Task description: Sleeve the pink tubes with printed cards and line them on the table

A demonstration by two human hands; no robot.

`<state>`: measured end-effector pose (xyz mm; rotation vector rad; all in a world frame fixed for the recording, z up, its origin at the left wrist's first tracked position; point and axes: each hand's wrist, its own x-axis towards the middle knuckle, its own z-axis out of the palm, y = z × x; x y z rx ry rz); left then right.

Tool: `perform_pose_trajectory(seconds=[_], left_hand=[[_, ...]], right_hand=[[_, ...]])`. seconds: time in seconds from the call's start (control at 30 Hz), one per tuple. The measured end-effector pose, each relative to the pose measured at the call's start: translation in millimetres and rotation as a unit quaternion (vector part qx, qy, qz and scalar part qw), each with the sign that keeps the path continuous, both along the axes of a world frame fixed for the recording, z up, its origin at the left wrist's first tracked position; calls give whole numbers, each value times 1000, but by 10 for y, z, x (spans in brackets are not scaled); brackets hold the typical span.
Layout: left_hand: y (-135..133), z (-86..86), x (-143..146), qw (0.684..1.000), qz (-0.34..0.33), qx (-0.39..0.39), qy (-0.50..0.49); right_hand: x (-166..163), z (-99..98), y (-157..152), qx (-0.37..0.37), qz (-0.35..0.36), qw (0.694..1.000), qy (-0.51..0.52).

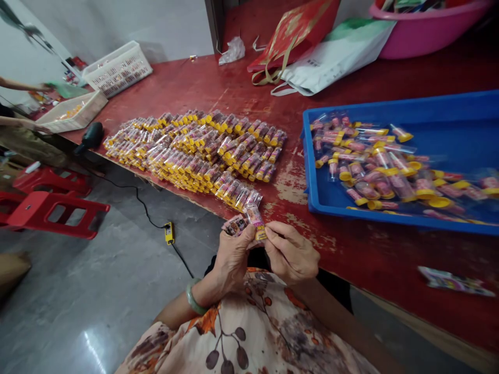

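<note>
Now: left hand [233,255], right hand [291,254] both pinched on one wrapped tube [255,219]; one blue tray [448,117] near.

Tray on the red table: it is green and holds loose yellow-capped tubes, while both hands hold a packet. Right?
No: the head view shows the tray is blue, not green. It holds loose yellow-capped tubes, and the left hand and right hand hold a packet.

Packing workshop, wrapped tubes [195,150], blue tray [448,111]

Left hand [234,254] and right hand [290,252] pinch one tube [256,221]; stacked tubes [195,150] lie just beyond the grip.
</note>
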<state>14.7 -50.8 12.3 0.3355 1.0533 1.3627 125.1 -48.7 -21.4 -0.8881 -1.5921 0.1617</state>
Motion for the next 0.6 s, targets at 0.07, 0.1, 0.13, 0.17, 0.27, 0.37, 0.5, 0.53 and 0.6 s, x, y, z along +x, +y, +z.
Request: perform_pose_trajectory(seconds=[0.07, 0.1, 0.13, 0.17, 0.27, 0.37, 0.5, 0.53, 0.6], left_hand=[[2, -9, 9, 1000, 1, 2, -7], [3, -11, 14, 1000, 3, 2, -10], [5, -13, 20, 1000, 2, 2, -13], [8, -15, 25, 1000, 2, 3, -15], [25, -35, 32, 1000, 2, 5, -14], [68, -96, 7, 1000, 8, -7, -4], [154, -200, -67, 1000, 11, 1, 17], [177, -218, -83, 1000, 6, 7, 23], [227, -239, -100, 999, -24, 22, 37]], right_hand=[[8, -13, -6, 8, -14, 1000, -20], [11, -26, -5, 16, -26, 999, -38], [12, -43, -1, 28, -38, 997, -60], [12, -65, 7, 43, -52, 994, -82], [7, -136, 44, 96, -78, 981, -147], [23, -149, 95, 131, -68, 970, -195], [144, -7, 189, -26, 78, 991, -103], [182, 47, 220, -110, 130, 984, -48], [234, 154, 294, -274, 188, 941, 65]])
